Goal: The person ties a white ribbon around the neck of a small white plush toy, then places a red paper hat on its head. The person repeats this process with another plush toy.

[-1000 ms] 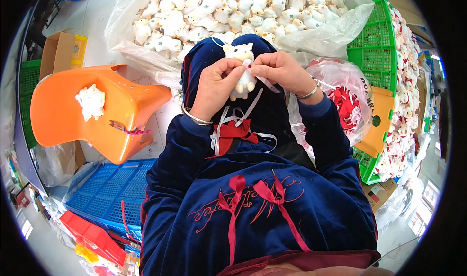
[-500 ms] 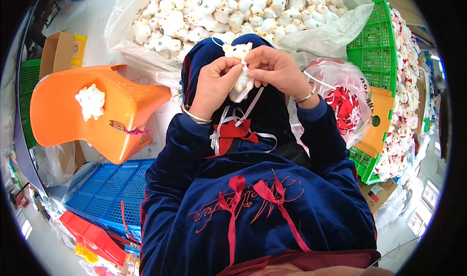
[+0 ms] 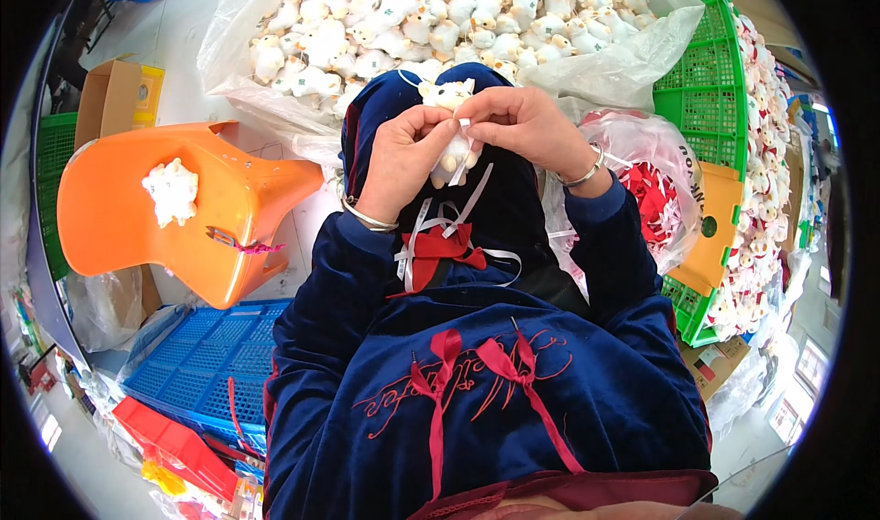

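A small white plush animal (image 3: 456, 158) sits upright over my lap, its head away from me. My left hand (image 3: 403, 158) is closed at its neck, thumb and forefinger pinched together. My right hand (image 3: 536, 135) is closed in a pinch on a narrow white ribbon (image 3: 465, 122) at the same spot. The fingertips of both hands nearly meet there, and they hide part of the ribbon. On my lap lie red fabric pieces (image 3: 438, 254) with white ribbons attached.
Ahead is a large clear bag (image 3: 225, 57) full of white plush toys. An orange chair (image 3: 110, 208) at left bears another plush toy (image 3: 170, 193) and small snips (image 3: 223, 236). To the right are a bag of red pieces (image 3: 653, 204) and a green crate (image 3: 701, 98). Blue crates (image 3: 206, 355) stand at lower left.
My right hand has shifted slightly to the right and down. A short end of white ribbon now stands out at its fingertips, and the plush toy's front shows more. My left hand stays nearly in place.
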`<act>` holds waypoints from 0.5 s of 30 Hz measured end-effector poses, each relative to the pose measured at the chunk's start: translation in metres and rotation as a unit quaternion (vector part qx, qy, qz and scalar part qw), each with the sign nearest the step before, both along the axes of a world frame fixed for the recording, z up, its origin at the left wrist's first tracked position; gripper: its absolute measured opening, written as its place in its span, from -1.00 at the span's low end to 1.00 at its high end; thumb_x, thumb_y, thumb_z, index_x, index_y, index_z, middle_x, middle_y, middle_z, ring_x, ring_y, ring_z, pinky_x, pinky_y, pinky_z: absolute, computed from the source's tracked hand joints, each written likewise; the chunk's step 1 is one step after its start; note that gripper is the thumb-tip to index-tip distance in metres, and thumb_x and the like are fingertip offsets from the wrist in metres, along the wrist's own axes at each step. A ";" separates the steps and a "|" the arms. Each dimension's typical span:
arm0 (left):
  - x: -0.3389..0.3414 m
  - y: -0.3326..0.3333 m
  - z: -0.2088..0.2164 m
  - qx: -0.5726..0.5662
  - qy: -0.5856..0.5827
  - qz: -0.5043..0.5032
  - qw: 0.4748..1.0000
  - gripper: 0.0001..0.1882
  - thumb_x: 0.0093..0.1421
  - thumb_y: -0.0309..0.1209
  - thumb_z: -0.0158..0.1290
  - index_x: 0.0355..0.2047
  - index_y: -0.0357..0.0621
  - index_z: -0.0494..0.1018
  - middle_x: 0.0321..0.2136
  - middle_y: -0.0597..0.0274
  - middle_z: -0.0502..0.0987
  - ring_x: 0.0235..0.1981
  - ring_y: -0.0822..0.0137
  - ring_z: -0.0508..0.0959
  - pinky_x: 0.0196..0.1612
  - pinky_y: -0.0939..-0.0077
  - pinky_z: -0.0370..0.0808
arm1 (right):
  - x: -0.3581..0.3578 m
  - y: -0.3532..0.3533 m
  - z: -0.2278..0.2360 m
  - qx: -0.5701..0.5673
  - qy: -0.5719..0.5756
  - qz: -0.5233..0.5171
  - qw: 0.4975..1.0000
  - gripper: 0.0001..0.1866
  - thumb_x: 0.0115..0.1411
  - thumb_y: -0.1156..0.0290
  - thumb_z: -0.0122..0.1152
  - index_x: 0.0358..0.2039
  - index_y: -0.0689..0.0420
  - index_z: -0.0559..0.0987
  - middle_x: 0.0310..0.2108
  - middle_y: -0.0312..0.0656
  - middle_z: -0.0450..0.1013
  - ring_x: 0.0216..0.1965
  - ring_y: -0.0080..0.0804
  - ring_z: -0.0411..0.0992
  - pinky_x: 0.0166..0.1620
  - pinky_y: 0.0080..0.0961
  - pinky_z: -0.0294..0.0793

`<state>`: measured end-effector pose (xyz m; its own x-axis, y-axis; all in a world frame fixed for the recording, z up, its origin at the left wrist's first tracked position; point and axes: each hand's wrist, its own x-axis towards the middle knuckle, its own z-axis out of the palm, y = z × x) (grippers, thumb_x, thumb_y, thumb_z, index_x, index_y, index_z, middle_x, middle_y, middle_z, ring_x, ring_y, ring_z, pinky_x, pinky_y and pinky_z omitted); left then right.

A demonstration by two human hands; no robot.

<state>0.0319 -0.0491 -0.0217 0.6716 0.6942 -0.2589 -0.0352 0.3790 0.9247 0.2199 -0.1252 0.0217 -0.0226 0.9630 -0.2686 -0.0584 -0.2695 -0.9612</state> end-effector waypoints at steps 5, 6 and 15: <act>-0.003 0.002 0.000 -0.005 0.021 -0.018 1.000 -0.81 0.33 -0.40 0.16 -0.16 -0.29 0.58 -0.37 0.35 0.61 -0.39 0.64 0.52 -0.32 0.75 0.44 | 0.000 0.002 0.003 -0.008 -0.042 -0.005 0.999 -0.86 0.24 0.58 0.22 -0.19 0.30 0.64 -0.36 -0.27 0.59 -0.36 -0.61 0.53 -0.24 -0.66 0.52; -0.003 0.002 0.000 -0.006 0.022 -0.022 0.999 -0.81 0.34 -0.40 0.16 -0.15 -0.28 0.58 -0.36 0.37 0.61 -0.38 0.65 0.51 -0.31 0.76 0.43 | 0.000 0.001 0.000 -0.005 -0.057 -0.013 0.998 -0.86 0.24 0.58 0.21 -0.20 0.30 0.64 -0.37 -0.27 0.59 -0.36 -0.61 0.53 -0.25 -0.66 0.52; -0.002 0.002 -0.006 0.005 0.011 -0.016 1.000 -0.82 0.34 -0.39 0.16 -0.16 -0.26 0.58 -0.36 0.37 0.61 -0.38 0.65 0.52 -0.30 0.75 0.43 | 0.005 -0.002 0.004 -0.011 -0.059 -0.011 0.998 -0.86 0.28 0.53 0.19 -0.19 0.28 0.63 -0.39 -0.30 0.55 -0.38 -0.63 0.48 -0.27 -0.67 0.48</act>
